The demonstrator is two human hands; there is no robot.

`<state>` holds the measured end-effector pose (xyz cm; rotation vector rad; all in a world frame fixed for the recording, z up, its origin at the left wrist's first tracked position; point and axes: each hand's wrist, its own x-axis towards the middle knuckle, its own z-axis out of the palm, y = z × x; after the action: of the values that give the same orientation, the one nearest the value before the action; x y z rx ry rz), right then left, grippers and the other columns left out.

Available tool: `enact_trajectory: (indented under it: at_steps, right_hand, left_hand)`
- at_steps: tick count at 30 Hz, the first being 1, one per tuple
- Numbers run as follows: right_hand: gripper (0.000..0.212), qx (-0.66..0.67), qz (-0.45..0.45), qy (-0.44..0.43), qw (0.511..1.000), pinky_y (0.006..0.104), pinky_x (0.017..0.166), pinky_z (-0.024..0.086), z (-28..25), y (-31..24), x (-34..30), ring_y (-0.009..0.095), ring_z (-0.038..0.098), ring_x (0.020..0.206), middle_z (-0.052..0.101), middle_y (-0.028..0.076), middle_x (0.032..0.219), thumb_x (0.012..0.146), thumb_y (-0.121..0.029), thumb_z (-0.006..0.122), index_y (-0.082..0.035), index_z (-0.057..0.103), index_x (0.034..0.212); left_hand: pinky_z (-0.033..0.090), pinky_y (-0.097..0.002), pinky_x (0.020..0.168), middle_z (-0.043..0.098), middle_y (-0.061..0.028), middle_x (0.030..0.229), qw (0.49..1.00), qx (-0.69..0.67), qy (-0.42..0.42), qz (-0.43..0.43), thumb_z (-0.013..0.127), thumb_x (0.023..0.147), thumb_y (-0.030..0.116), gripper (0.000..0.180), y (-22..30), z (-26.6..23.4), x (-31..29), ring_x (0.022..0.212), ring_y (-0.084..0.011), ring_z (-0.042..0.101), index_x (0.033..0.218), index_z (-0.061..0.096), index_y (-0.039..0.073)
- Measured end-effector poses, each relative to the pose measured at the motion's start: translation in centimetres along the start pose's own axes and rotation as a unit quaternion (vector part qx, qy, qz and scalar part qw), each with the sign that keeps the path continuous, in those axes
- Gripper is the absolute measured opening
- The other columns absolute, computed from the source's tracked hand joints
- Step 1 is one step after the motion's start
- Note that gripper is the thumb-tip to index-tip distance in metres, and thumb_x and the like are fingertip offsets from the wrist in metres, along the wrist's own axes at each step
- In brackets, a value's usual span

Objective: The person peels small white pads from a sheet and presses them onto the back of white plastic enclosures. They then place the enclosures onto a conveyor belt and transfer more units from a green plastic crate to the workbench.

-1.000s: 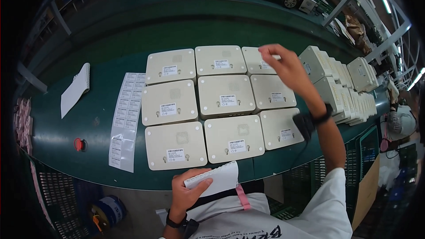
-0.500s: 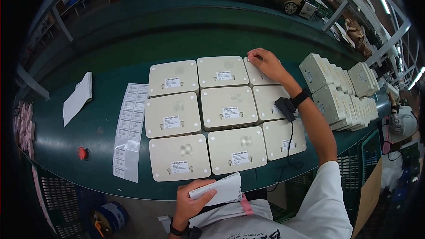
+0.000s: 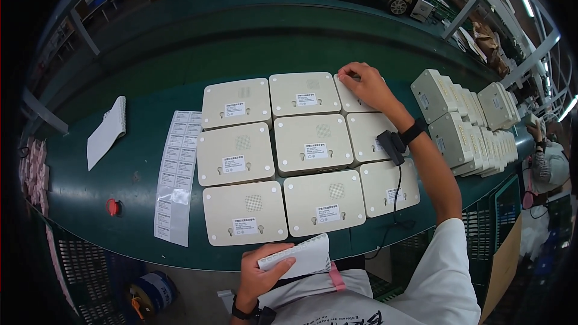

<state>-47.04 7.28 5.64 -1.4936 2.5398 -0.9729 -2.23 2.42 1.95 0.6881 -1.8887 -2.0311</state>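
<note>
My left hand (image 3: 265, 274), at the table's front edge, grips a bent white sheet (image 3: 301, 257) with a row of small bumps along its upper edge. My right hand (image 3: 364, 87) reaches to the far right case (image 3: 344, 92), fingertips pinched together at its far left corner. Whatever is between those fingertips is too small to make out. That case belongs to a block of several cream plastic cases (image 3: 313, 132) in rows, bearing white labels, keyhole slots and pale round dots at corners. My right hand and forearm partly hide the right-hand cases.
Left of the cases lies a sheet of printed labels (image 3: 174, 171). Farther left are another white sheet (image 3: 108, 132) and a red round object (image 3: 112, 207). More cases (image 3: 451, 135) stand stacked on the right. A black cable (image 3: 394, 204) hangs from a device at my right wrist.
The view has shifted slightly. My right hand stays at the far right case's corner, and my left hand keeps hold of the white sheet.
</note>
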Motion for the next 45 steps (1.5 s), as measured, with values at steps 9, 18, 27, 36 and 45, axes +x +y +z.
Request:
enact_trajectory:
  at_steps: [9,18,27,36,45]
  right_hand:
    - [0.018,-0.07,-0.038,0.002,0.997,0.0366,0.082,0.055,-0.2,-0.3,-0.2,0.026,0.064,0.09,0.071,0.014,0.095,0.092,-0.014,0.064,0.0,0.069,0.101]
    - [0.028,-0.14,-0.109,0.0,0.984,0.0402,0.093,0.052,-0.5,-1.1,-1.2,0.032,0.063,0.102,0.072,0.016,0.108,0.088,-0.004,0.057,0.0,0.069,0.113]
    - [0.042,-0.194,-0.108,-0.024,0.975,0.0381,0.104,0.046,-0.7,-0.4,-2.2,0.031,0.057,0.119,0.062,0.016,0.132,0.087,0.006,0.049,0.0,0.063,0.126]
    - [0.037,-0.197,-0.074,-0.063,0.976,0.0386,0.101,0.048,-1.7,-0.8,-2.1,0.033,0.059,0.116,0.064,0.016,0.129,0.089,0.004,0.047,0.0,0.064,0.122]
    - [0.023,0.067,-0.056,-0.024,0.996,0.0292,0.076,0.052,-8.4,-6.2,-8.2,0.018,0.065,0.087,0.07,0.009,0.104,0.094,-0.006,0.056,-0.001,0.066,0.114]
  left_hand:
    - [0.053,-0.0251,0.073,0.075,-0.0117,0.091,1.0,-0.007,-0.002,0.0,0.079,0.076,0.004,0.027,0.1,0.1,0.0,0.079,-0.0141,0.07,0.103,0.074,-0.003]
    - [0.053,-0.0255,0.073,0.075,-0.0124,0.094,1.0,-0.009,-0.012,0.009,0.078,0.077,0.003,0.027,-0.1,-0.1,-0.1,0.08,-0.0151,0.07,0.103,0.074,-0.003]
    - [0.051,-0.0259,0.073,0.072,-0.014,0.091,0.976,-0.201,0.089,-0.011,0.08,0.073,0.005,0.031,1.2,-2.7,-2.7,0.08,-0.015,0.066,0.1,0.07,-0.003]
    - [0.059,-0.0352,0.08,0.067,-0.0084,0.1,0.893,-0.269,0.335,0.13,0.058,0.094,0.037,0.046,7.8,-16.1,-0.9,0.085,-0.0199,0.07,0.122,0.056,0.0]
    - [0.056,-0.0366,0.088,0.067,-0.0161,0.11,0.947,-0.203,0.247,0.038,0.07,0.088,0.008,0.045,5.3,-31.9,7.6,0.097,-0.0279,0.069,0.128,0.054,-0.004]
